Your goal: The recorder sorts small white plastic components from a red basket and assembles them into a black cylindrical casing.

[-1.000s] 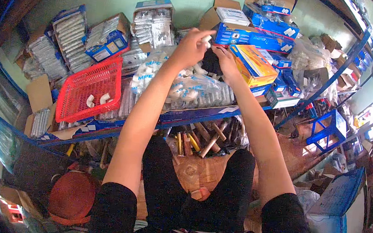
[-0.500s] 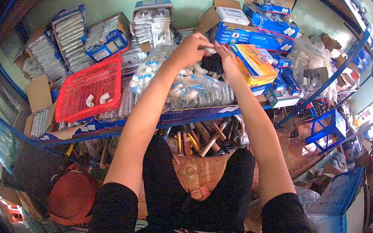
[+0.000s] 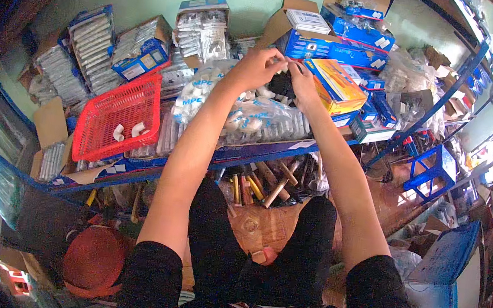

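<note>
Both arms reach forward over a clear plastic bag (image 3: 205, 91) with blue print, which holds white pipe fittings. My left hand (image 3: 260, 68) is closed in a pinch above the bag's far side. Close beside it is my right hand (image 3: 303, 86), its fingers bent and pinched too. The fingertips of the two hands almost meet; whatever lies between them is too small or hidden to name. Just below the hands is a dark opening (image 3: 280, 86) with white fittings around it. Two white elbow fittings (image 3: 138, 129) lie in the red plastic basket (image 3: 120, 103) at the left.
A yellow-orange box (image 3: 334, 86) stands right of my right hand, with blue boxes (image 3: 358, 52) behind. Boxes of wrapped packets (image 3: 203, 30) line the wall. Under the shelf edge lie wooden-handled tools (image 3: 279, 191). A blue stool (image 3: 436, 172) stands at the right.
The white piece seen between my fingertips half a second ago no longer shows clearly. My left fingers have shifted slightly; both arms stay in nearly the same place.
</note>
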### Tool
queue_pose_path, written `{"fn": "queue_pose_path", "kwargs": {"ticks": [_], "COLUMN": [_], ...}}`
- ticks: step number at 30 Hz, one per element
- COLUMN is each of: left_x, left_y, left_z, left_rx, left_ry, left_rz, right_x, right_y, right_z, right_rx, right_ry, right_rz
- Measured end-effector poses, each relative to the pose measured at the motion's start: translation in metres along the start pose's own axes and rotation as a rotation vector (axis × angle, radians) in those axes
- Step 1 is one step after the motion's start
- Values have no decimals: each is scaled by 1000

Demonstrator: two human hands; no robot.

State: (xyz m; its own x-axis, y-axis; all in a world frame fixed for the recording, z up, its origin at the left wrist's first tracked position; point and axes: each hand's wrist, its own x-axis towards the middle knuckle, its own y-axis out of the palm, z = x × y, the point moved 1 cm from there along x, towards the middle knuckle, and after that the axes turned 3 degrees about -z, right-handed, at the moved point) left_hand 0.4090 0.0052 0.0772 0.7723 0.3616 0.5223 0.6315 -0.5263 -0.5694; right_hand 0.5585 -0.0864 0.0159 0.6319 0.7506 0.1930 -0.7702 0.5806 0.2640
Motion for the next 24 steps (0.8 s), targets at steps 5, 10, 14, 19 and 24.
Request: {"fn": "queue_pose_path", "kwargs": {"ticks": [5, 10, 14, 19, 24], "left_x": [-7, -5, -4, 2, -3], "left_y": [-9, -7, -10, -6, -1], "left_z": [17, -3, -6, 6, 8], "left_rx": [36, 63, 106, 289, 36], "left_ry": [62, 3, -40, 34, 99], "left_rz": [56, 16, 18, -106, -130], "right_x": [-17, -5, -9, -6, -9], "right_y": [21, 8, 11, 12, 11], "right_z": [12, 4, 0, 0, 0], "right_rx": [59, -25, -198, -254, -102], "right_ry": [132, 10, -77, -103, -44], "right_rz": [-36, -21, -24, -28, -8]}}
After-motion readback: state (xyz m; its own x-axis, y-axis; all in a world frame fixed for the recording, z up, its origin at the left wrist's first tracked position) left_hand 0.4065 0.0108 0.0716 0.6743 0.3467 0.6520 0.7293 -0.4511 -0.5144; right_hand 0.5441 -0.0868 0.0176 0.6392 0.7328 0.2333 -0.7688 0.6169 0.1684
